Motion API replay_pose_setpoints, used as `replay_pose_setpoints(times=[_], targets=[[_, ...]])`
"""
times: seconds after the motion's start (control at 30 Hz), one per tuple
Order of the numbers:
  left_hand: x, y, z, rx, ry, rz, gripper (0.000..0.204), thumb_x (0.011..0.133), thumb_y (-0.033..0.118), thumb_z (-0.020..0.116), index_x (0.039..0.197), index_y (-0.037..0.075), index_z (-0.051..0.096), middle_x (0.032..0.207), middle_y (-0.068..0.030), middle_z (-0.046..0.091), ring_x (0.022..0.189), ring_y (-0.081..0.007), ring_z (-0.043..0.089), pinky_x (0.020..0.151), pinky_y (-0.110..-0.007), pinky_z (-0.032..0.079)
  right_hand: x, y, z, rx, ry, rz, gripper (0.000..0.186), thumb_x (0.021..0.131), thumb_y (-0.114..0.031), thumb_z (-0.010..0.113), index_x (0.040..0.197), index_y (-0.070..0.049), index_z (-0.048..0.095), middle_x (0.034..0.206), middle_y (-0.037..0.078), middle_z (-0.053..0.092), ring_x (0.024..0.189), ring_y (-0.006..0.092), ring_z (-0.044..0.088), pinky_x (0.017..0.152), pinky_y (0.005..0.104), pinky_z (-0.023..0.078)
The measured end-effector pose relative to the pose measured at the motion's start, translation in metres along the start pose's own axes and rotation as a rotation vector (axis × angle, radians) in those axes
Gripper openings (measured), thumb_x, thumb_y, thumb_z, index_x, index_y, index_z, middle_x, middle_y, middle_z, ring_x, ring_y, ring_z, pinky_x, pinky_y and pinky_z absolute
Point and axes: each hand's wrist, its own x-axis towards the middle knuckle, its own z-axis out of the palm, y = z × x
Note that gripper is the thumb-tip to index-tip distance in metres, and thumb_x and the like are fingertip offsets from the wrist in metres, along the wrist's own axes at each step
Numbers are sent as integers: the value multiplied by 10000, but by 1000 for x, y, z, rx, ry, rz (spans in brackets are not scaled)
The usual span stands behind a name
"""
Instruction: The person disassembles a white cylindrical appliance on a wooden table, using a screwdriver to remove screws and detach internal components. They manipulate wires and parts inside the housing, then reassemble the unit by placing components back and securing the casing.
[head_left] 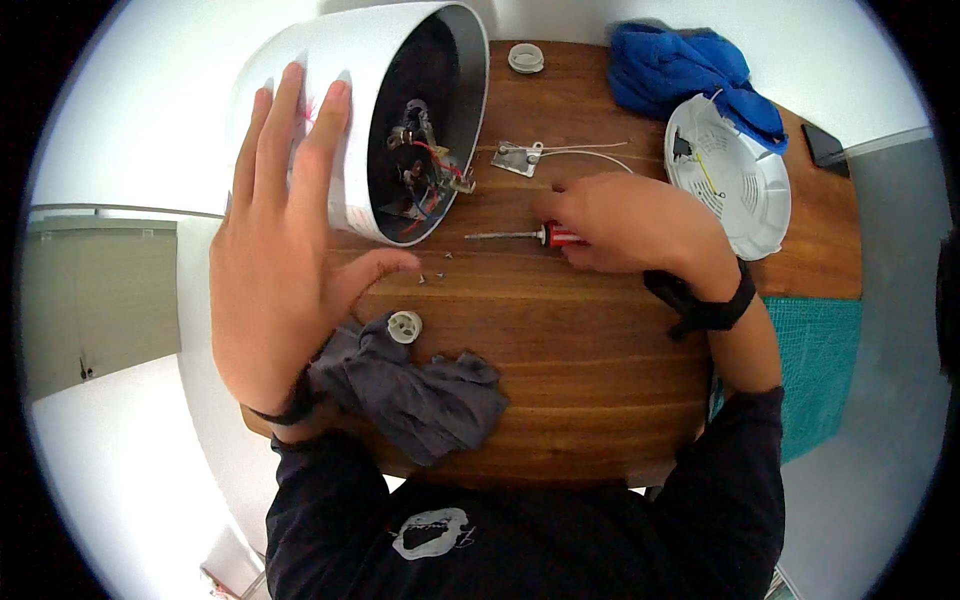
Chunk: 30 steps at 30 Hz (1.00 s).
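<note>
A white rounded appliance housing (350, 60) lies on its side at the far left, its dark open end facing right. Wires and metal parts (425, 170) show inside it. My left hand (285, 220) rests against its outer wall with fingers spread and thumb out to the right. Over the middle of the wooden table, my right hand (630, 220) is closed around the red handle of a screwdriver (560, 234), whose shaft points left toward the housing. Several small screws (438, 275) lie just below the housing's rim. A small metal plate with white wires (518, 157) lies beyond the screwdriver.
A white vented cover (745, 190) with a yellow wire lies at the right, beside a blue cloth (680, 70). A black phone-like object (824, 147) and green cutting mat (815, 370) are farther right. A grey cloth (430, 400), white round cap (404, 326) and white ring (526, 58) also lie there.
</note>
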Motion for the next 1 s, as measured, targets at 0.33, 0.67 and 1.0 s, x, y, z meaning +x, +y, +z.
replay_pose_setpoints(times=[0.33,0.67,1.0], targets=[[16,-41,0,-248,18,146,992,776,-152,735,1680,202,528,1790,-127,431,1670,-425,345,1392,-560,266,-14,-6,-28,-18,608,-107,275,898,-89,766,1128,-38,623,1046,192,731,1002,447,726,830,518,590],[12,-62,5,-273,197,234,879,836,-174,538,1614,227,621,1678,-114,585,1485,-412,599,1207,-502,506,4,-40,-23,258,1052,55,607,853,-199,992,1346,-58,669,1120,80,688,934,209,650,836,339,580],[22,-67,20,-411,399,316,778,979,115,784,1695,148,482,1671,-204,556,1468,-428,600,1164,-501,561,3,-33,-1,193,1094,140,699,893,-30,854,1529,-74,567,1246,204,688,1110,345,719,906,414,603]])
